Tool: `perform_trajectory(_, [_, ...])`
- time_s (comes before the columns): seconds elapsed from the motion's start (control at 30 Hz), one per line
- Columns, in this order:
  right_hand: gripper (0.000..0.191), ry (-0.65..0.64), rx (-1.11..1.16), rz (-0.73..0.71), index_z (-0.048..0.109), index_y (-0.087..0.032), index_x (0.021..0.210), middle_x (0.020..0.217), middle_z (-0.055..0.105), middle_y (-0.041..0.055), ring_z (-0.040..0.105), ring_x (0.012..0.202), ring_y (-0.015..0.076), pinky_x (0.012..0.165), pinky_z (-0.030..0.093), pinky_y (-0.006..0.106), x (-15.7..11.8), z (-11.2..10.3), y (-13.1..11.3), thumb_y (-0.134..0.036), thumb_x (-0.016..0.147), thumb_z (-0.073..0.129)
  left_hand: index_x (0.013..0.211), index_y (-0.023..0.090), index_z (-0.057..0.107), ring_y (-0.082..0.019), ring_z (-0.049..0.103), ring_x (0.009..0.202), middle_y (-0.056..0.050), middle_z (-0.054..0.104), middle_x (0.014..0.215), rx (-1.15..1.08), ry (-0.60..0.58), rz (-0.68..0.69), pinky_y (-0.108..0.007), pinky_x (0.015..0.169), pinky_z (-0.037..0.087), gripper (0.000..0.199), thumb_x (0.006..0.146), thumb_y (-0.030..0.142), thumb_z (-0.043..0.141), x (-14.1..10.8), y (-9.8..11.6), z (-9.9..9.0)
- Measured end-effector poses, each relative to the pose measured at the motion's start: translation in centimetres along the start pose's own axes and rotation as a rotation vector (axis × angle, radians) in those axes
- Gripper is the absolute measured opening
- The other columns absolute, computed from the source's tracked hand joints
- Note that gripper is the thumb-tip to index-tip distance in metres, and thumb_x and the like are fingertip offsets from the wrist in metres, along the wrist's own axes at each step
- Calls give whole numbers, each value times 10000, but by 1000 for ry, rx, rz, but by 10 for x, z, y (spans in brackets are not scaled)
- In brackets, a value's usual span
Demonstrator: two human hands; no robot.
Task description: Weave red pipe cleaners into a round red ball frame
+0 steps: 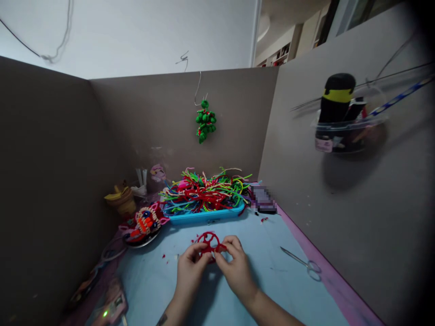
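Observation:
Between my two hands is a red fuzzy ring with loops inside it, looking like bent pipe cleaner. My left hand pinches its left and lower edge with thumb and fingers. On the right side my right hand has thumb and fingers closed on the same red piece. My fingertips hide part of its lower edge. Both hands are just above the light blue table cover. Small red scraps lie to the left of my hands.
Behind my hands stands a blue tray heaped with colourful pipe cleaners. Scissors lie at right, a phone at back right. A plate holds orange-and-red fuzzy pieces. A green ornament hangs on the back panel; a glue gun is front left.

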State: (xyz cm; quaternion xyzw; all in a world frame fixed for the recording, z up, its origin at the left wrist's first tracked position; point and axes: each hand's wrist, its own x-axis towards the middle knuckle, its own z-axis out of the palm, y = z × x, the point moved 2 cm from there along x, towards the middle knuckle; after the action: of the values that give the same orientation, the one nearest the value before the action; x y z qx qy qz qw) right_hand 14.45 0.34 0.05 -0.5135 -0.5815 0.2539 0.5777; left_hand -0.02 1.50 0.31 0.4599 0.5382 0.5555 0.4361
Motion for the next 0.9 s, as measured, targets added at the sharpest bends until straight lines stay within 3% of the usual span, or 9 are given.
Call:
perform_trajectory(0.3, [127, -5, 81, 34, 623, -186, 640, 809, 529, 26, 561, 799, 170, 736, 471, 259, -4, 6, -1, -185, 764, 593, 722, 150, 726, -167, 607, 564, -36, 700, 640, -84, -10, -50, -293, 566, 526, 196, 542, 222, 757, -4, 7, 3])
perform_trajectory(0.5, [109, -77, 108, 23, 673, -192, 686, 848, 544, 31, 574, 843, 176, 770, 488, 266, -2, 4, -4, -182, 769, 604, 727, 152, 727, -177, 623, 598, -52, 724, 689, -71, -14, -31, -300, 596, 533, 197, 549, 233, 755, 0, 1, -1])
perform_trajectory(0.7, [88, -84, 85, 38, 669, -192, 656, 850, 548, 28, 562, 862, 182, 805, 475, 281, 8, -4, -2, -196, 740, 642, 720, 161, 736, -146, 544, 522, -29, 695, 632, 85, -89, 60, -265, 536, 471, 172, 584, 267, 746, 2, 2, -2])
perform_trajectory(0.9, [127, -168, 163, 211, 635, -173, 616, 886, 536, 34, 569, 849, 186, 759, 459, 277, 17, -7, 16, -265, 694, 677, 690, 171, 735, -123, 462, 495, -15, 680, 609, 185, -187, 119, -244, 516, 388, 116, 610, 253, 717, -3, 15, 3])
